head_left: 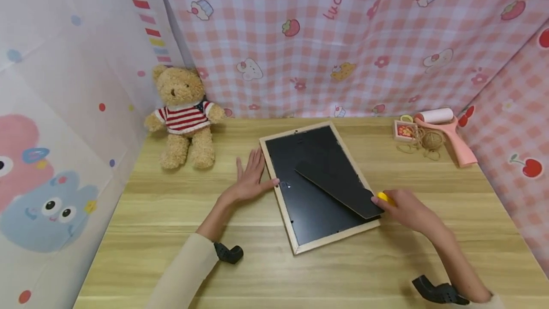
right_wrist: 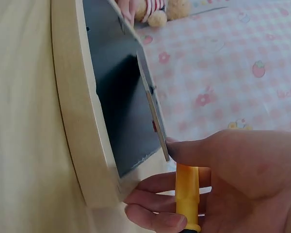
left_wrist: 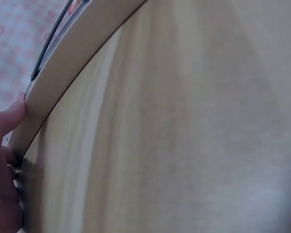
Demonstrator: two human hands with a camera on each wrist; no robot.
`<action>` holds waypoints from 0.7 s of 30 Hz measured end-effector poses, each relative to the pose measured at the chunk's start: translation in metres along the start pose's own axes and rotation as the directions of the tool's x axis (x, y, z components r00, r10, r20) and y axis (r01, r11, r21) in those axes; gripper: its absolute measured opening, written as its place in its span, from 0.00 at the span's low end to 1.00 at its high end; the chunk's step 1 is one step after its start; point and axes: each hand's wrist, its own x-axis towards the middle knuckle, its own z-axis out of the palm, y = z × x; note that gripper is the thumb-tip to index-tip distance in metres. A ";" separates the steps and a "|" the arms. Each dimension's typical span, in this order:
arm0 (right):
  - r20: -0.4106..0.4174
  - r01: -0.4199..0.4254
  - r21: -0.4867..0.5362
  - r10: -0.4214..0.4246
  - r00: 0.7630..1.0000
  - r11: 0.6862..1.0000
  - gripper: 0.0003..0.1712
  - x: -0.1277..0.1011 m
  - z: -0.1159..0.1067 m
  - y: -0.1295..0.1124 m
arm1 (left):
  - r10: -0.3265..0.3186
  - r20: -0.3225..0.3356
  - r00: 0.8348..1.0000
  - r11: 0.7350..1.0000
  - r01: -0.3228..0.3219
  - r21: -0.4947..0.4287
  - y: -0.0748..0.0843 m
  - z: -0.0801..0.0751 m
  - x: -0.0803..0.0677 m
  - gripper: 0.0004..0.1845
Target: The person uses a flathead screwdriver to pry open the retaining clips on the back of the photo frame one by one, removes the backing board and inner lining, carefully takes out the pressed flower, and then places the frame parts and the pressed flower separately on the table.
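Note:
A picture frame (head_left: 334, 238) with a pale wooden rim lies face down on the wooden table (head_left: 171, 213), its black back up. A black stand flap (head_left: 339, 189) slants up off the back. My left hand (head_left: 250, 178) lies flat on the table, fingers straight, with the thumb (left_wrist: 5, 121) against the frame's left edge (left_wrist: 72, 63). My right hand (head_left: 405, 209) is at the frame's right corner and grips a yellow-handled tool (head_left: 386, 198). In the right wrist view the yellow handle (right_wrist: 186, 194) sits in curled fingers while the thumb touches the flap's end (right_wrist: 150, 102).
A teddy bear (head_left: 184, 116) in a striped sweater sits at the back left. At the back right lie a pink lint roller (head_left: 450, 132), a ball of twine (head_left: 431, 139) and a small box (head_left: 404, 130). Patterned cloth walls enclose the table.

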 end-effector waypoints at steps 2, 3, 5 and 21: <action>0.012 -0.015 0.027 0.015 1.000 1.000 0.29 -0.008 0.006 -0.006 | 0.011 0.021 1.000 1.000 -0.011 -0.002 0.000 -0.004 0.004 0.54; 0.021 -0.020 0.040 0.019 1.000 0.999 0.29 -0.012 0.008 -0.010 | 0.017 0.028 0.999 1.000 -0.017 0.001 0.000 -0.005 0.006 0.51; 0.028 -0.019 0.059 0.018 0.999 0.998 0.28 -0.020 0.014 -0.018 | 0.018 0.051 0.999 1.000 -0.019 0.011 -0.001 -0.007 0.009 0.46; -0.274 0.068 0.171 -0.018 0.962 0.983 0.09 -0.059 -0.036 -0.143 | 0.098 0.037 0.994 0.993 -0.095 -0.070 -0.013 -0.007 0.020 0.43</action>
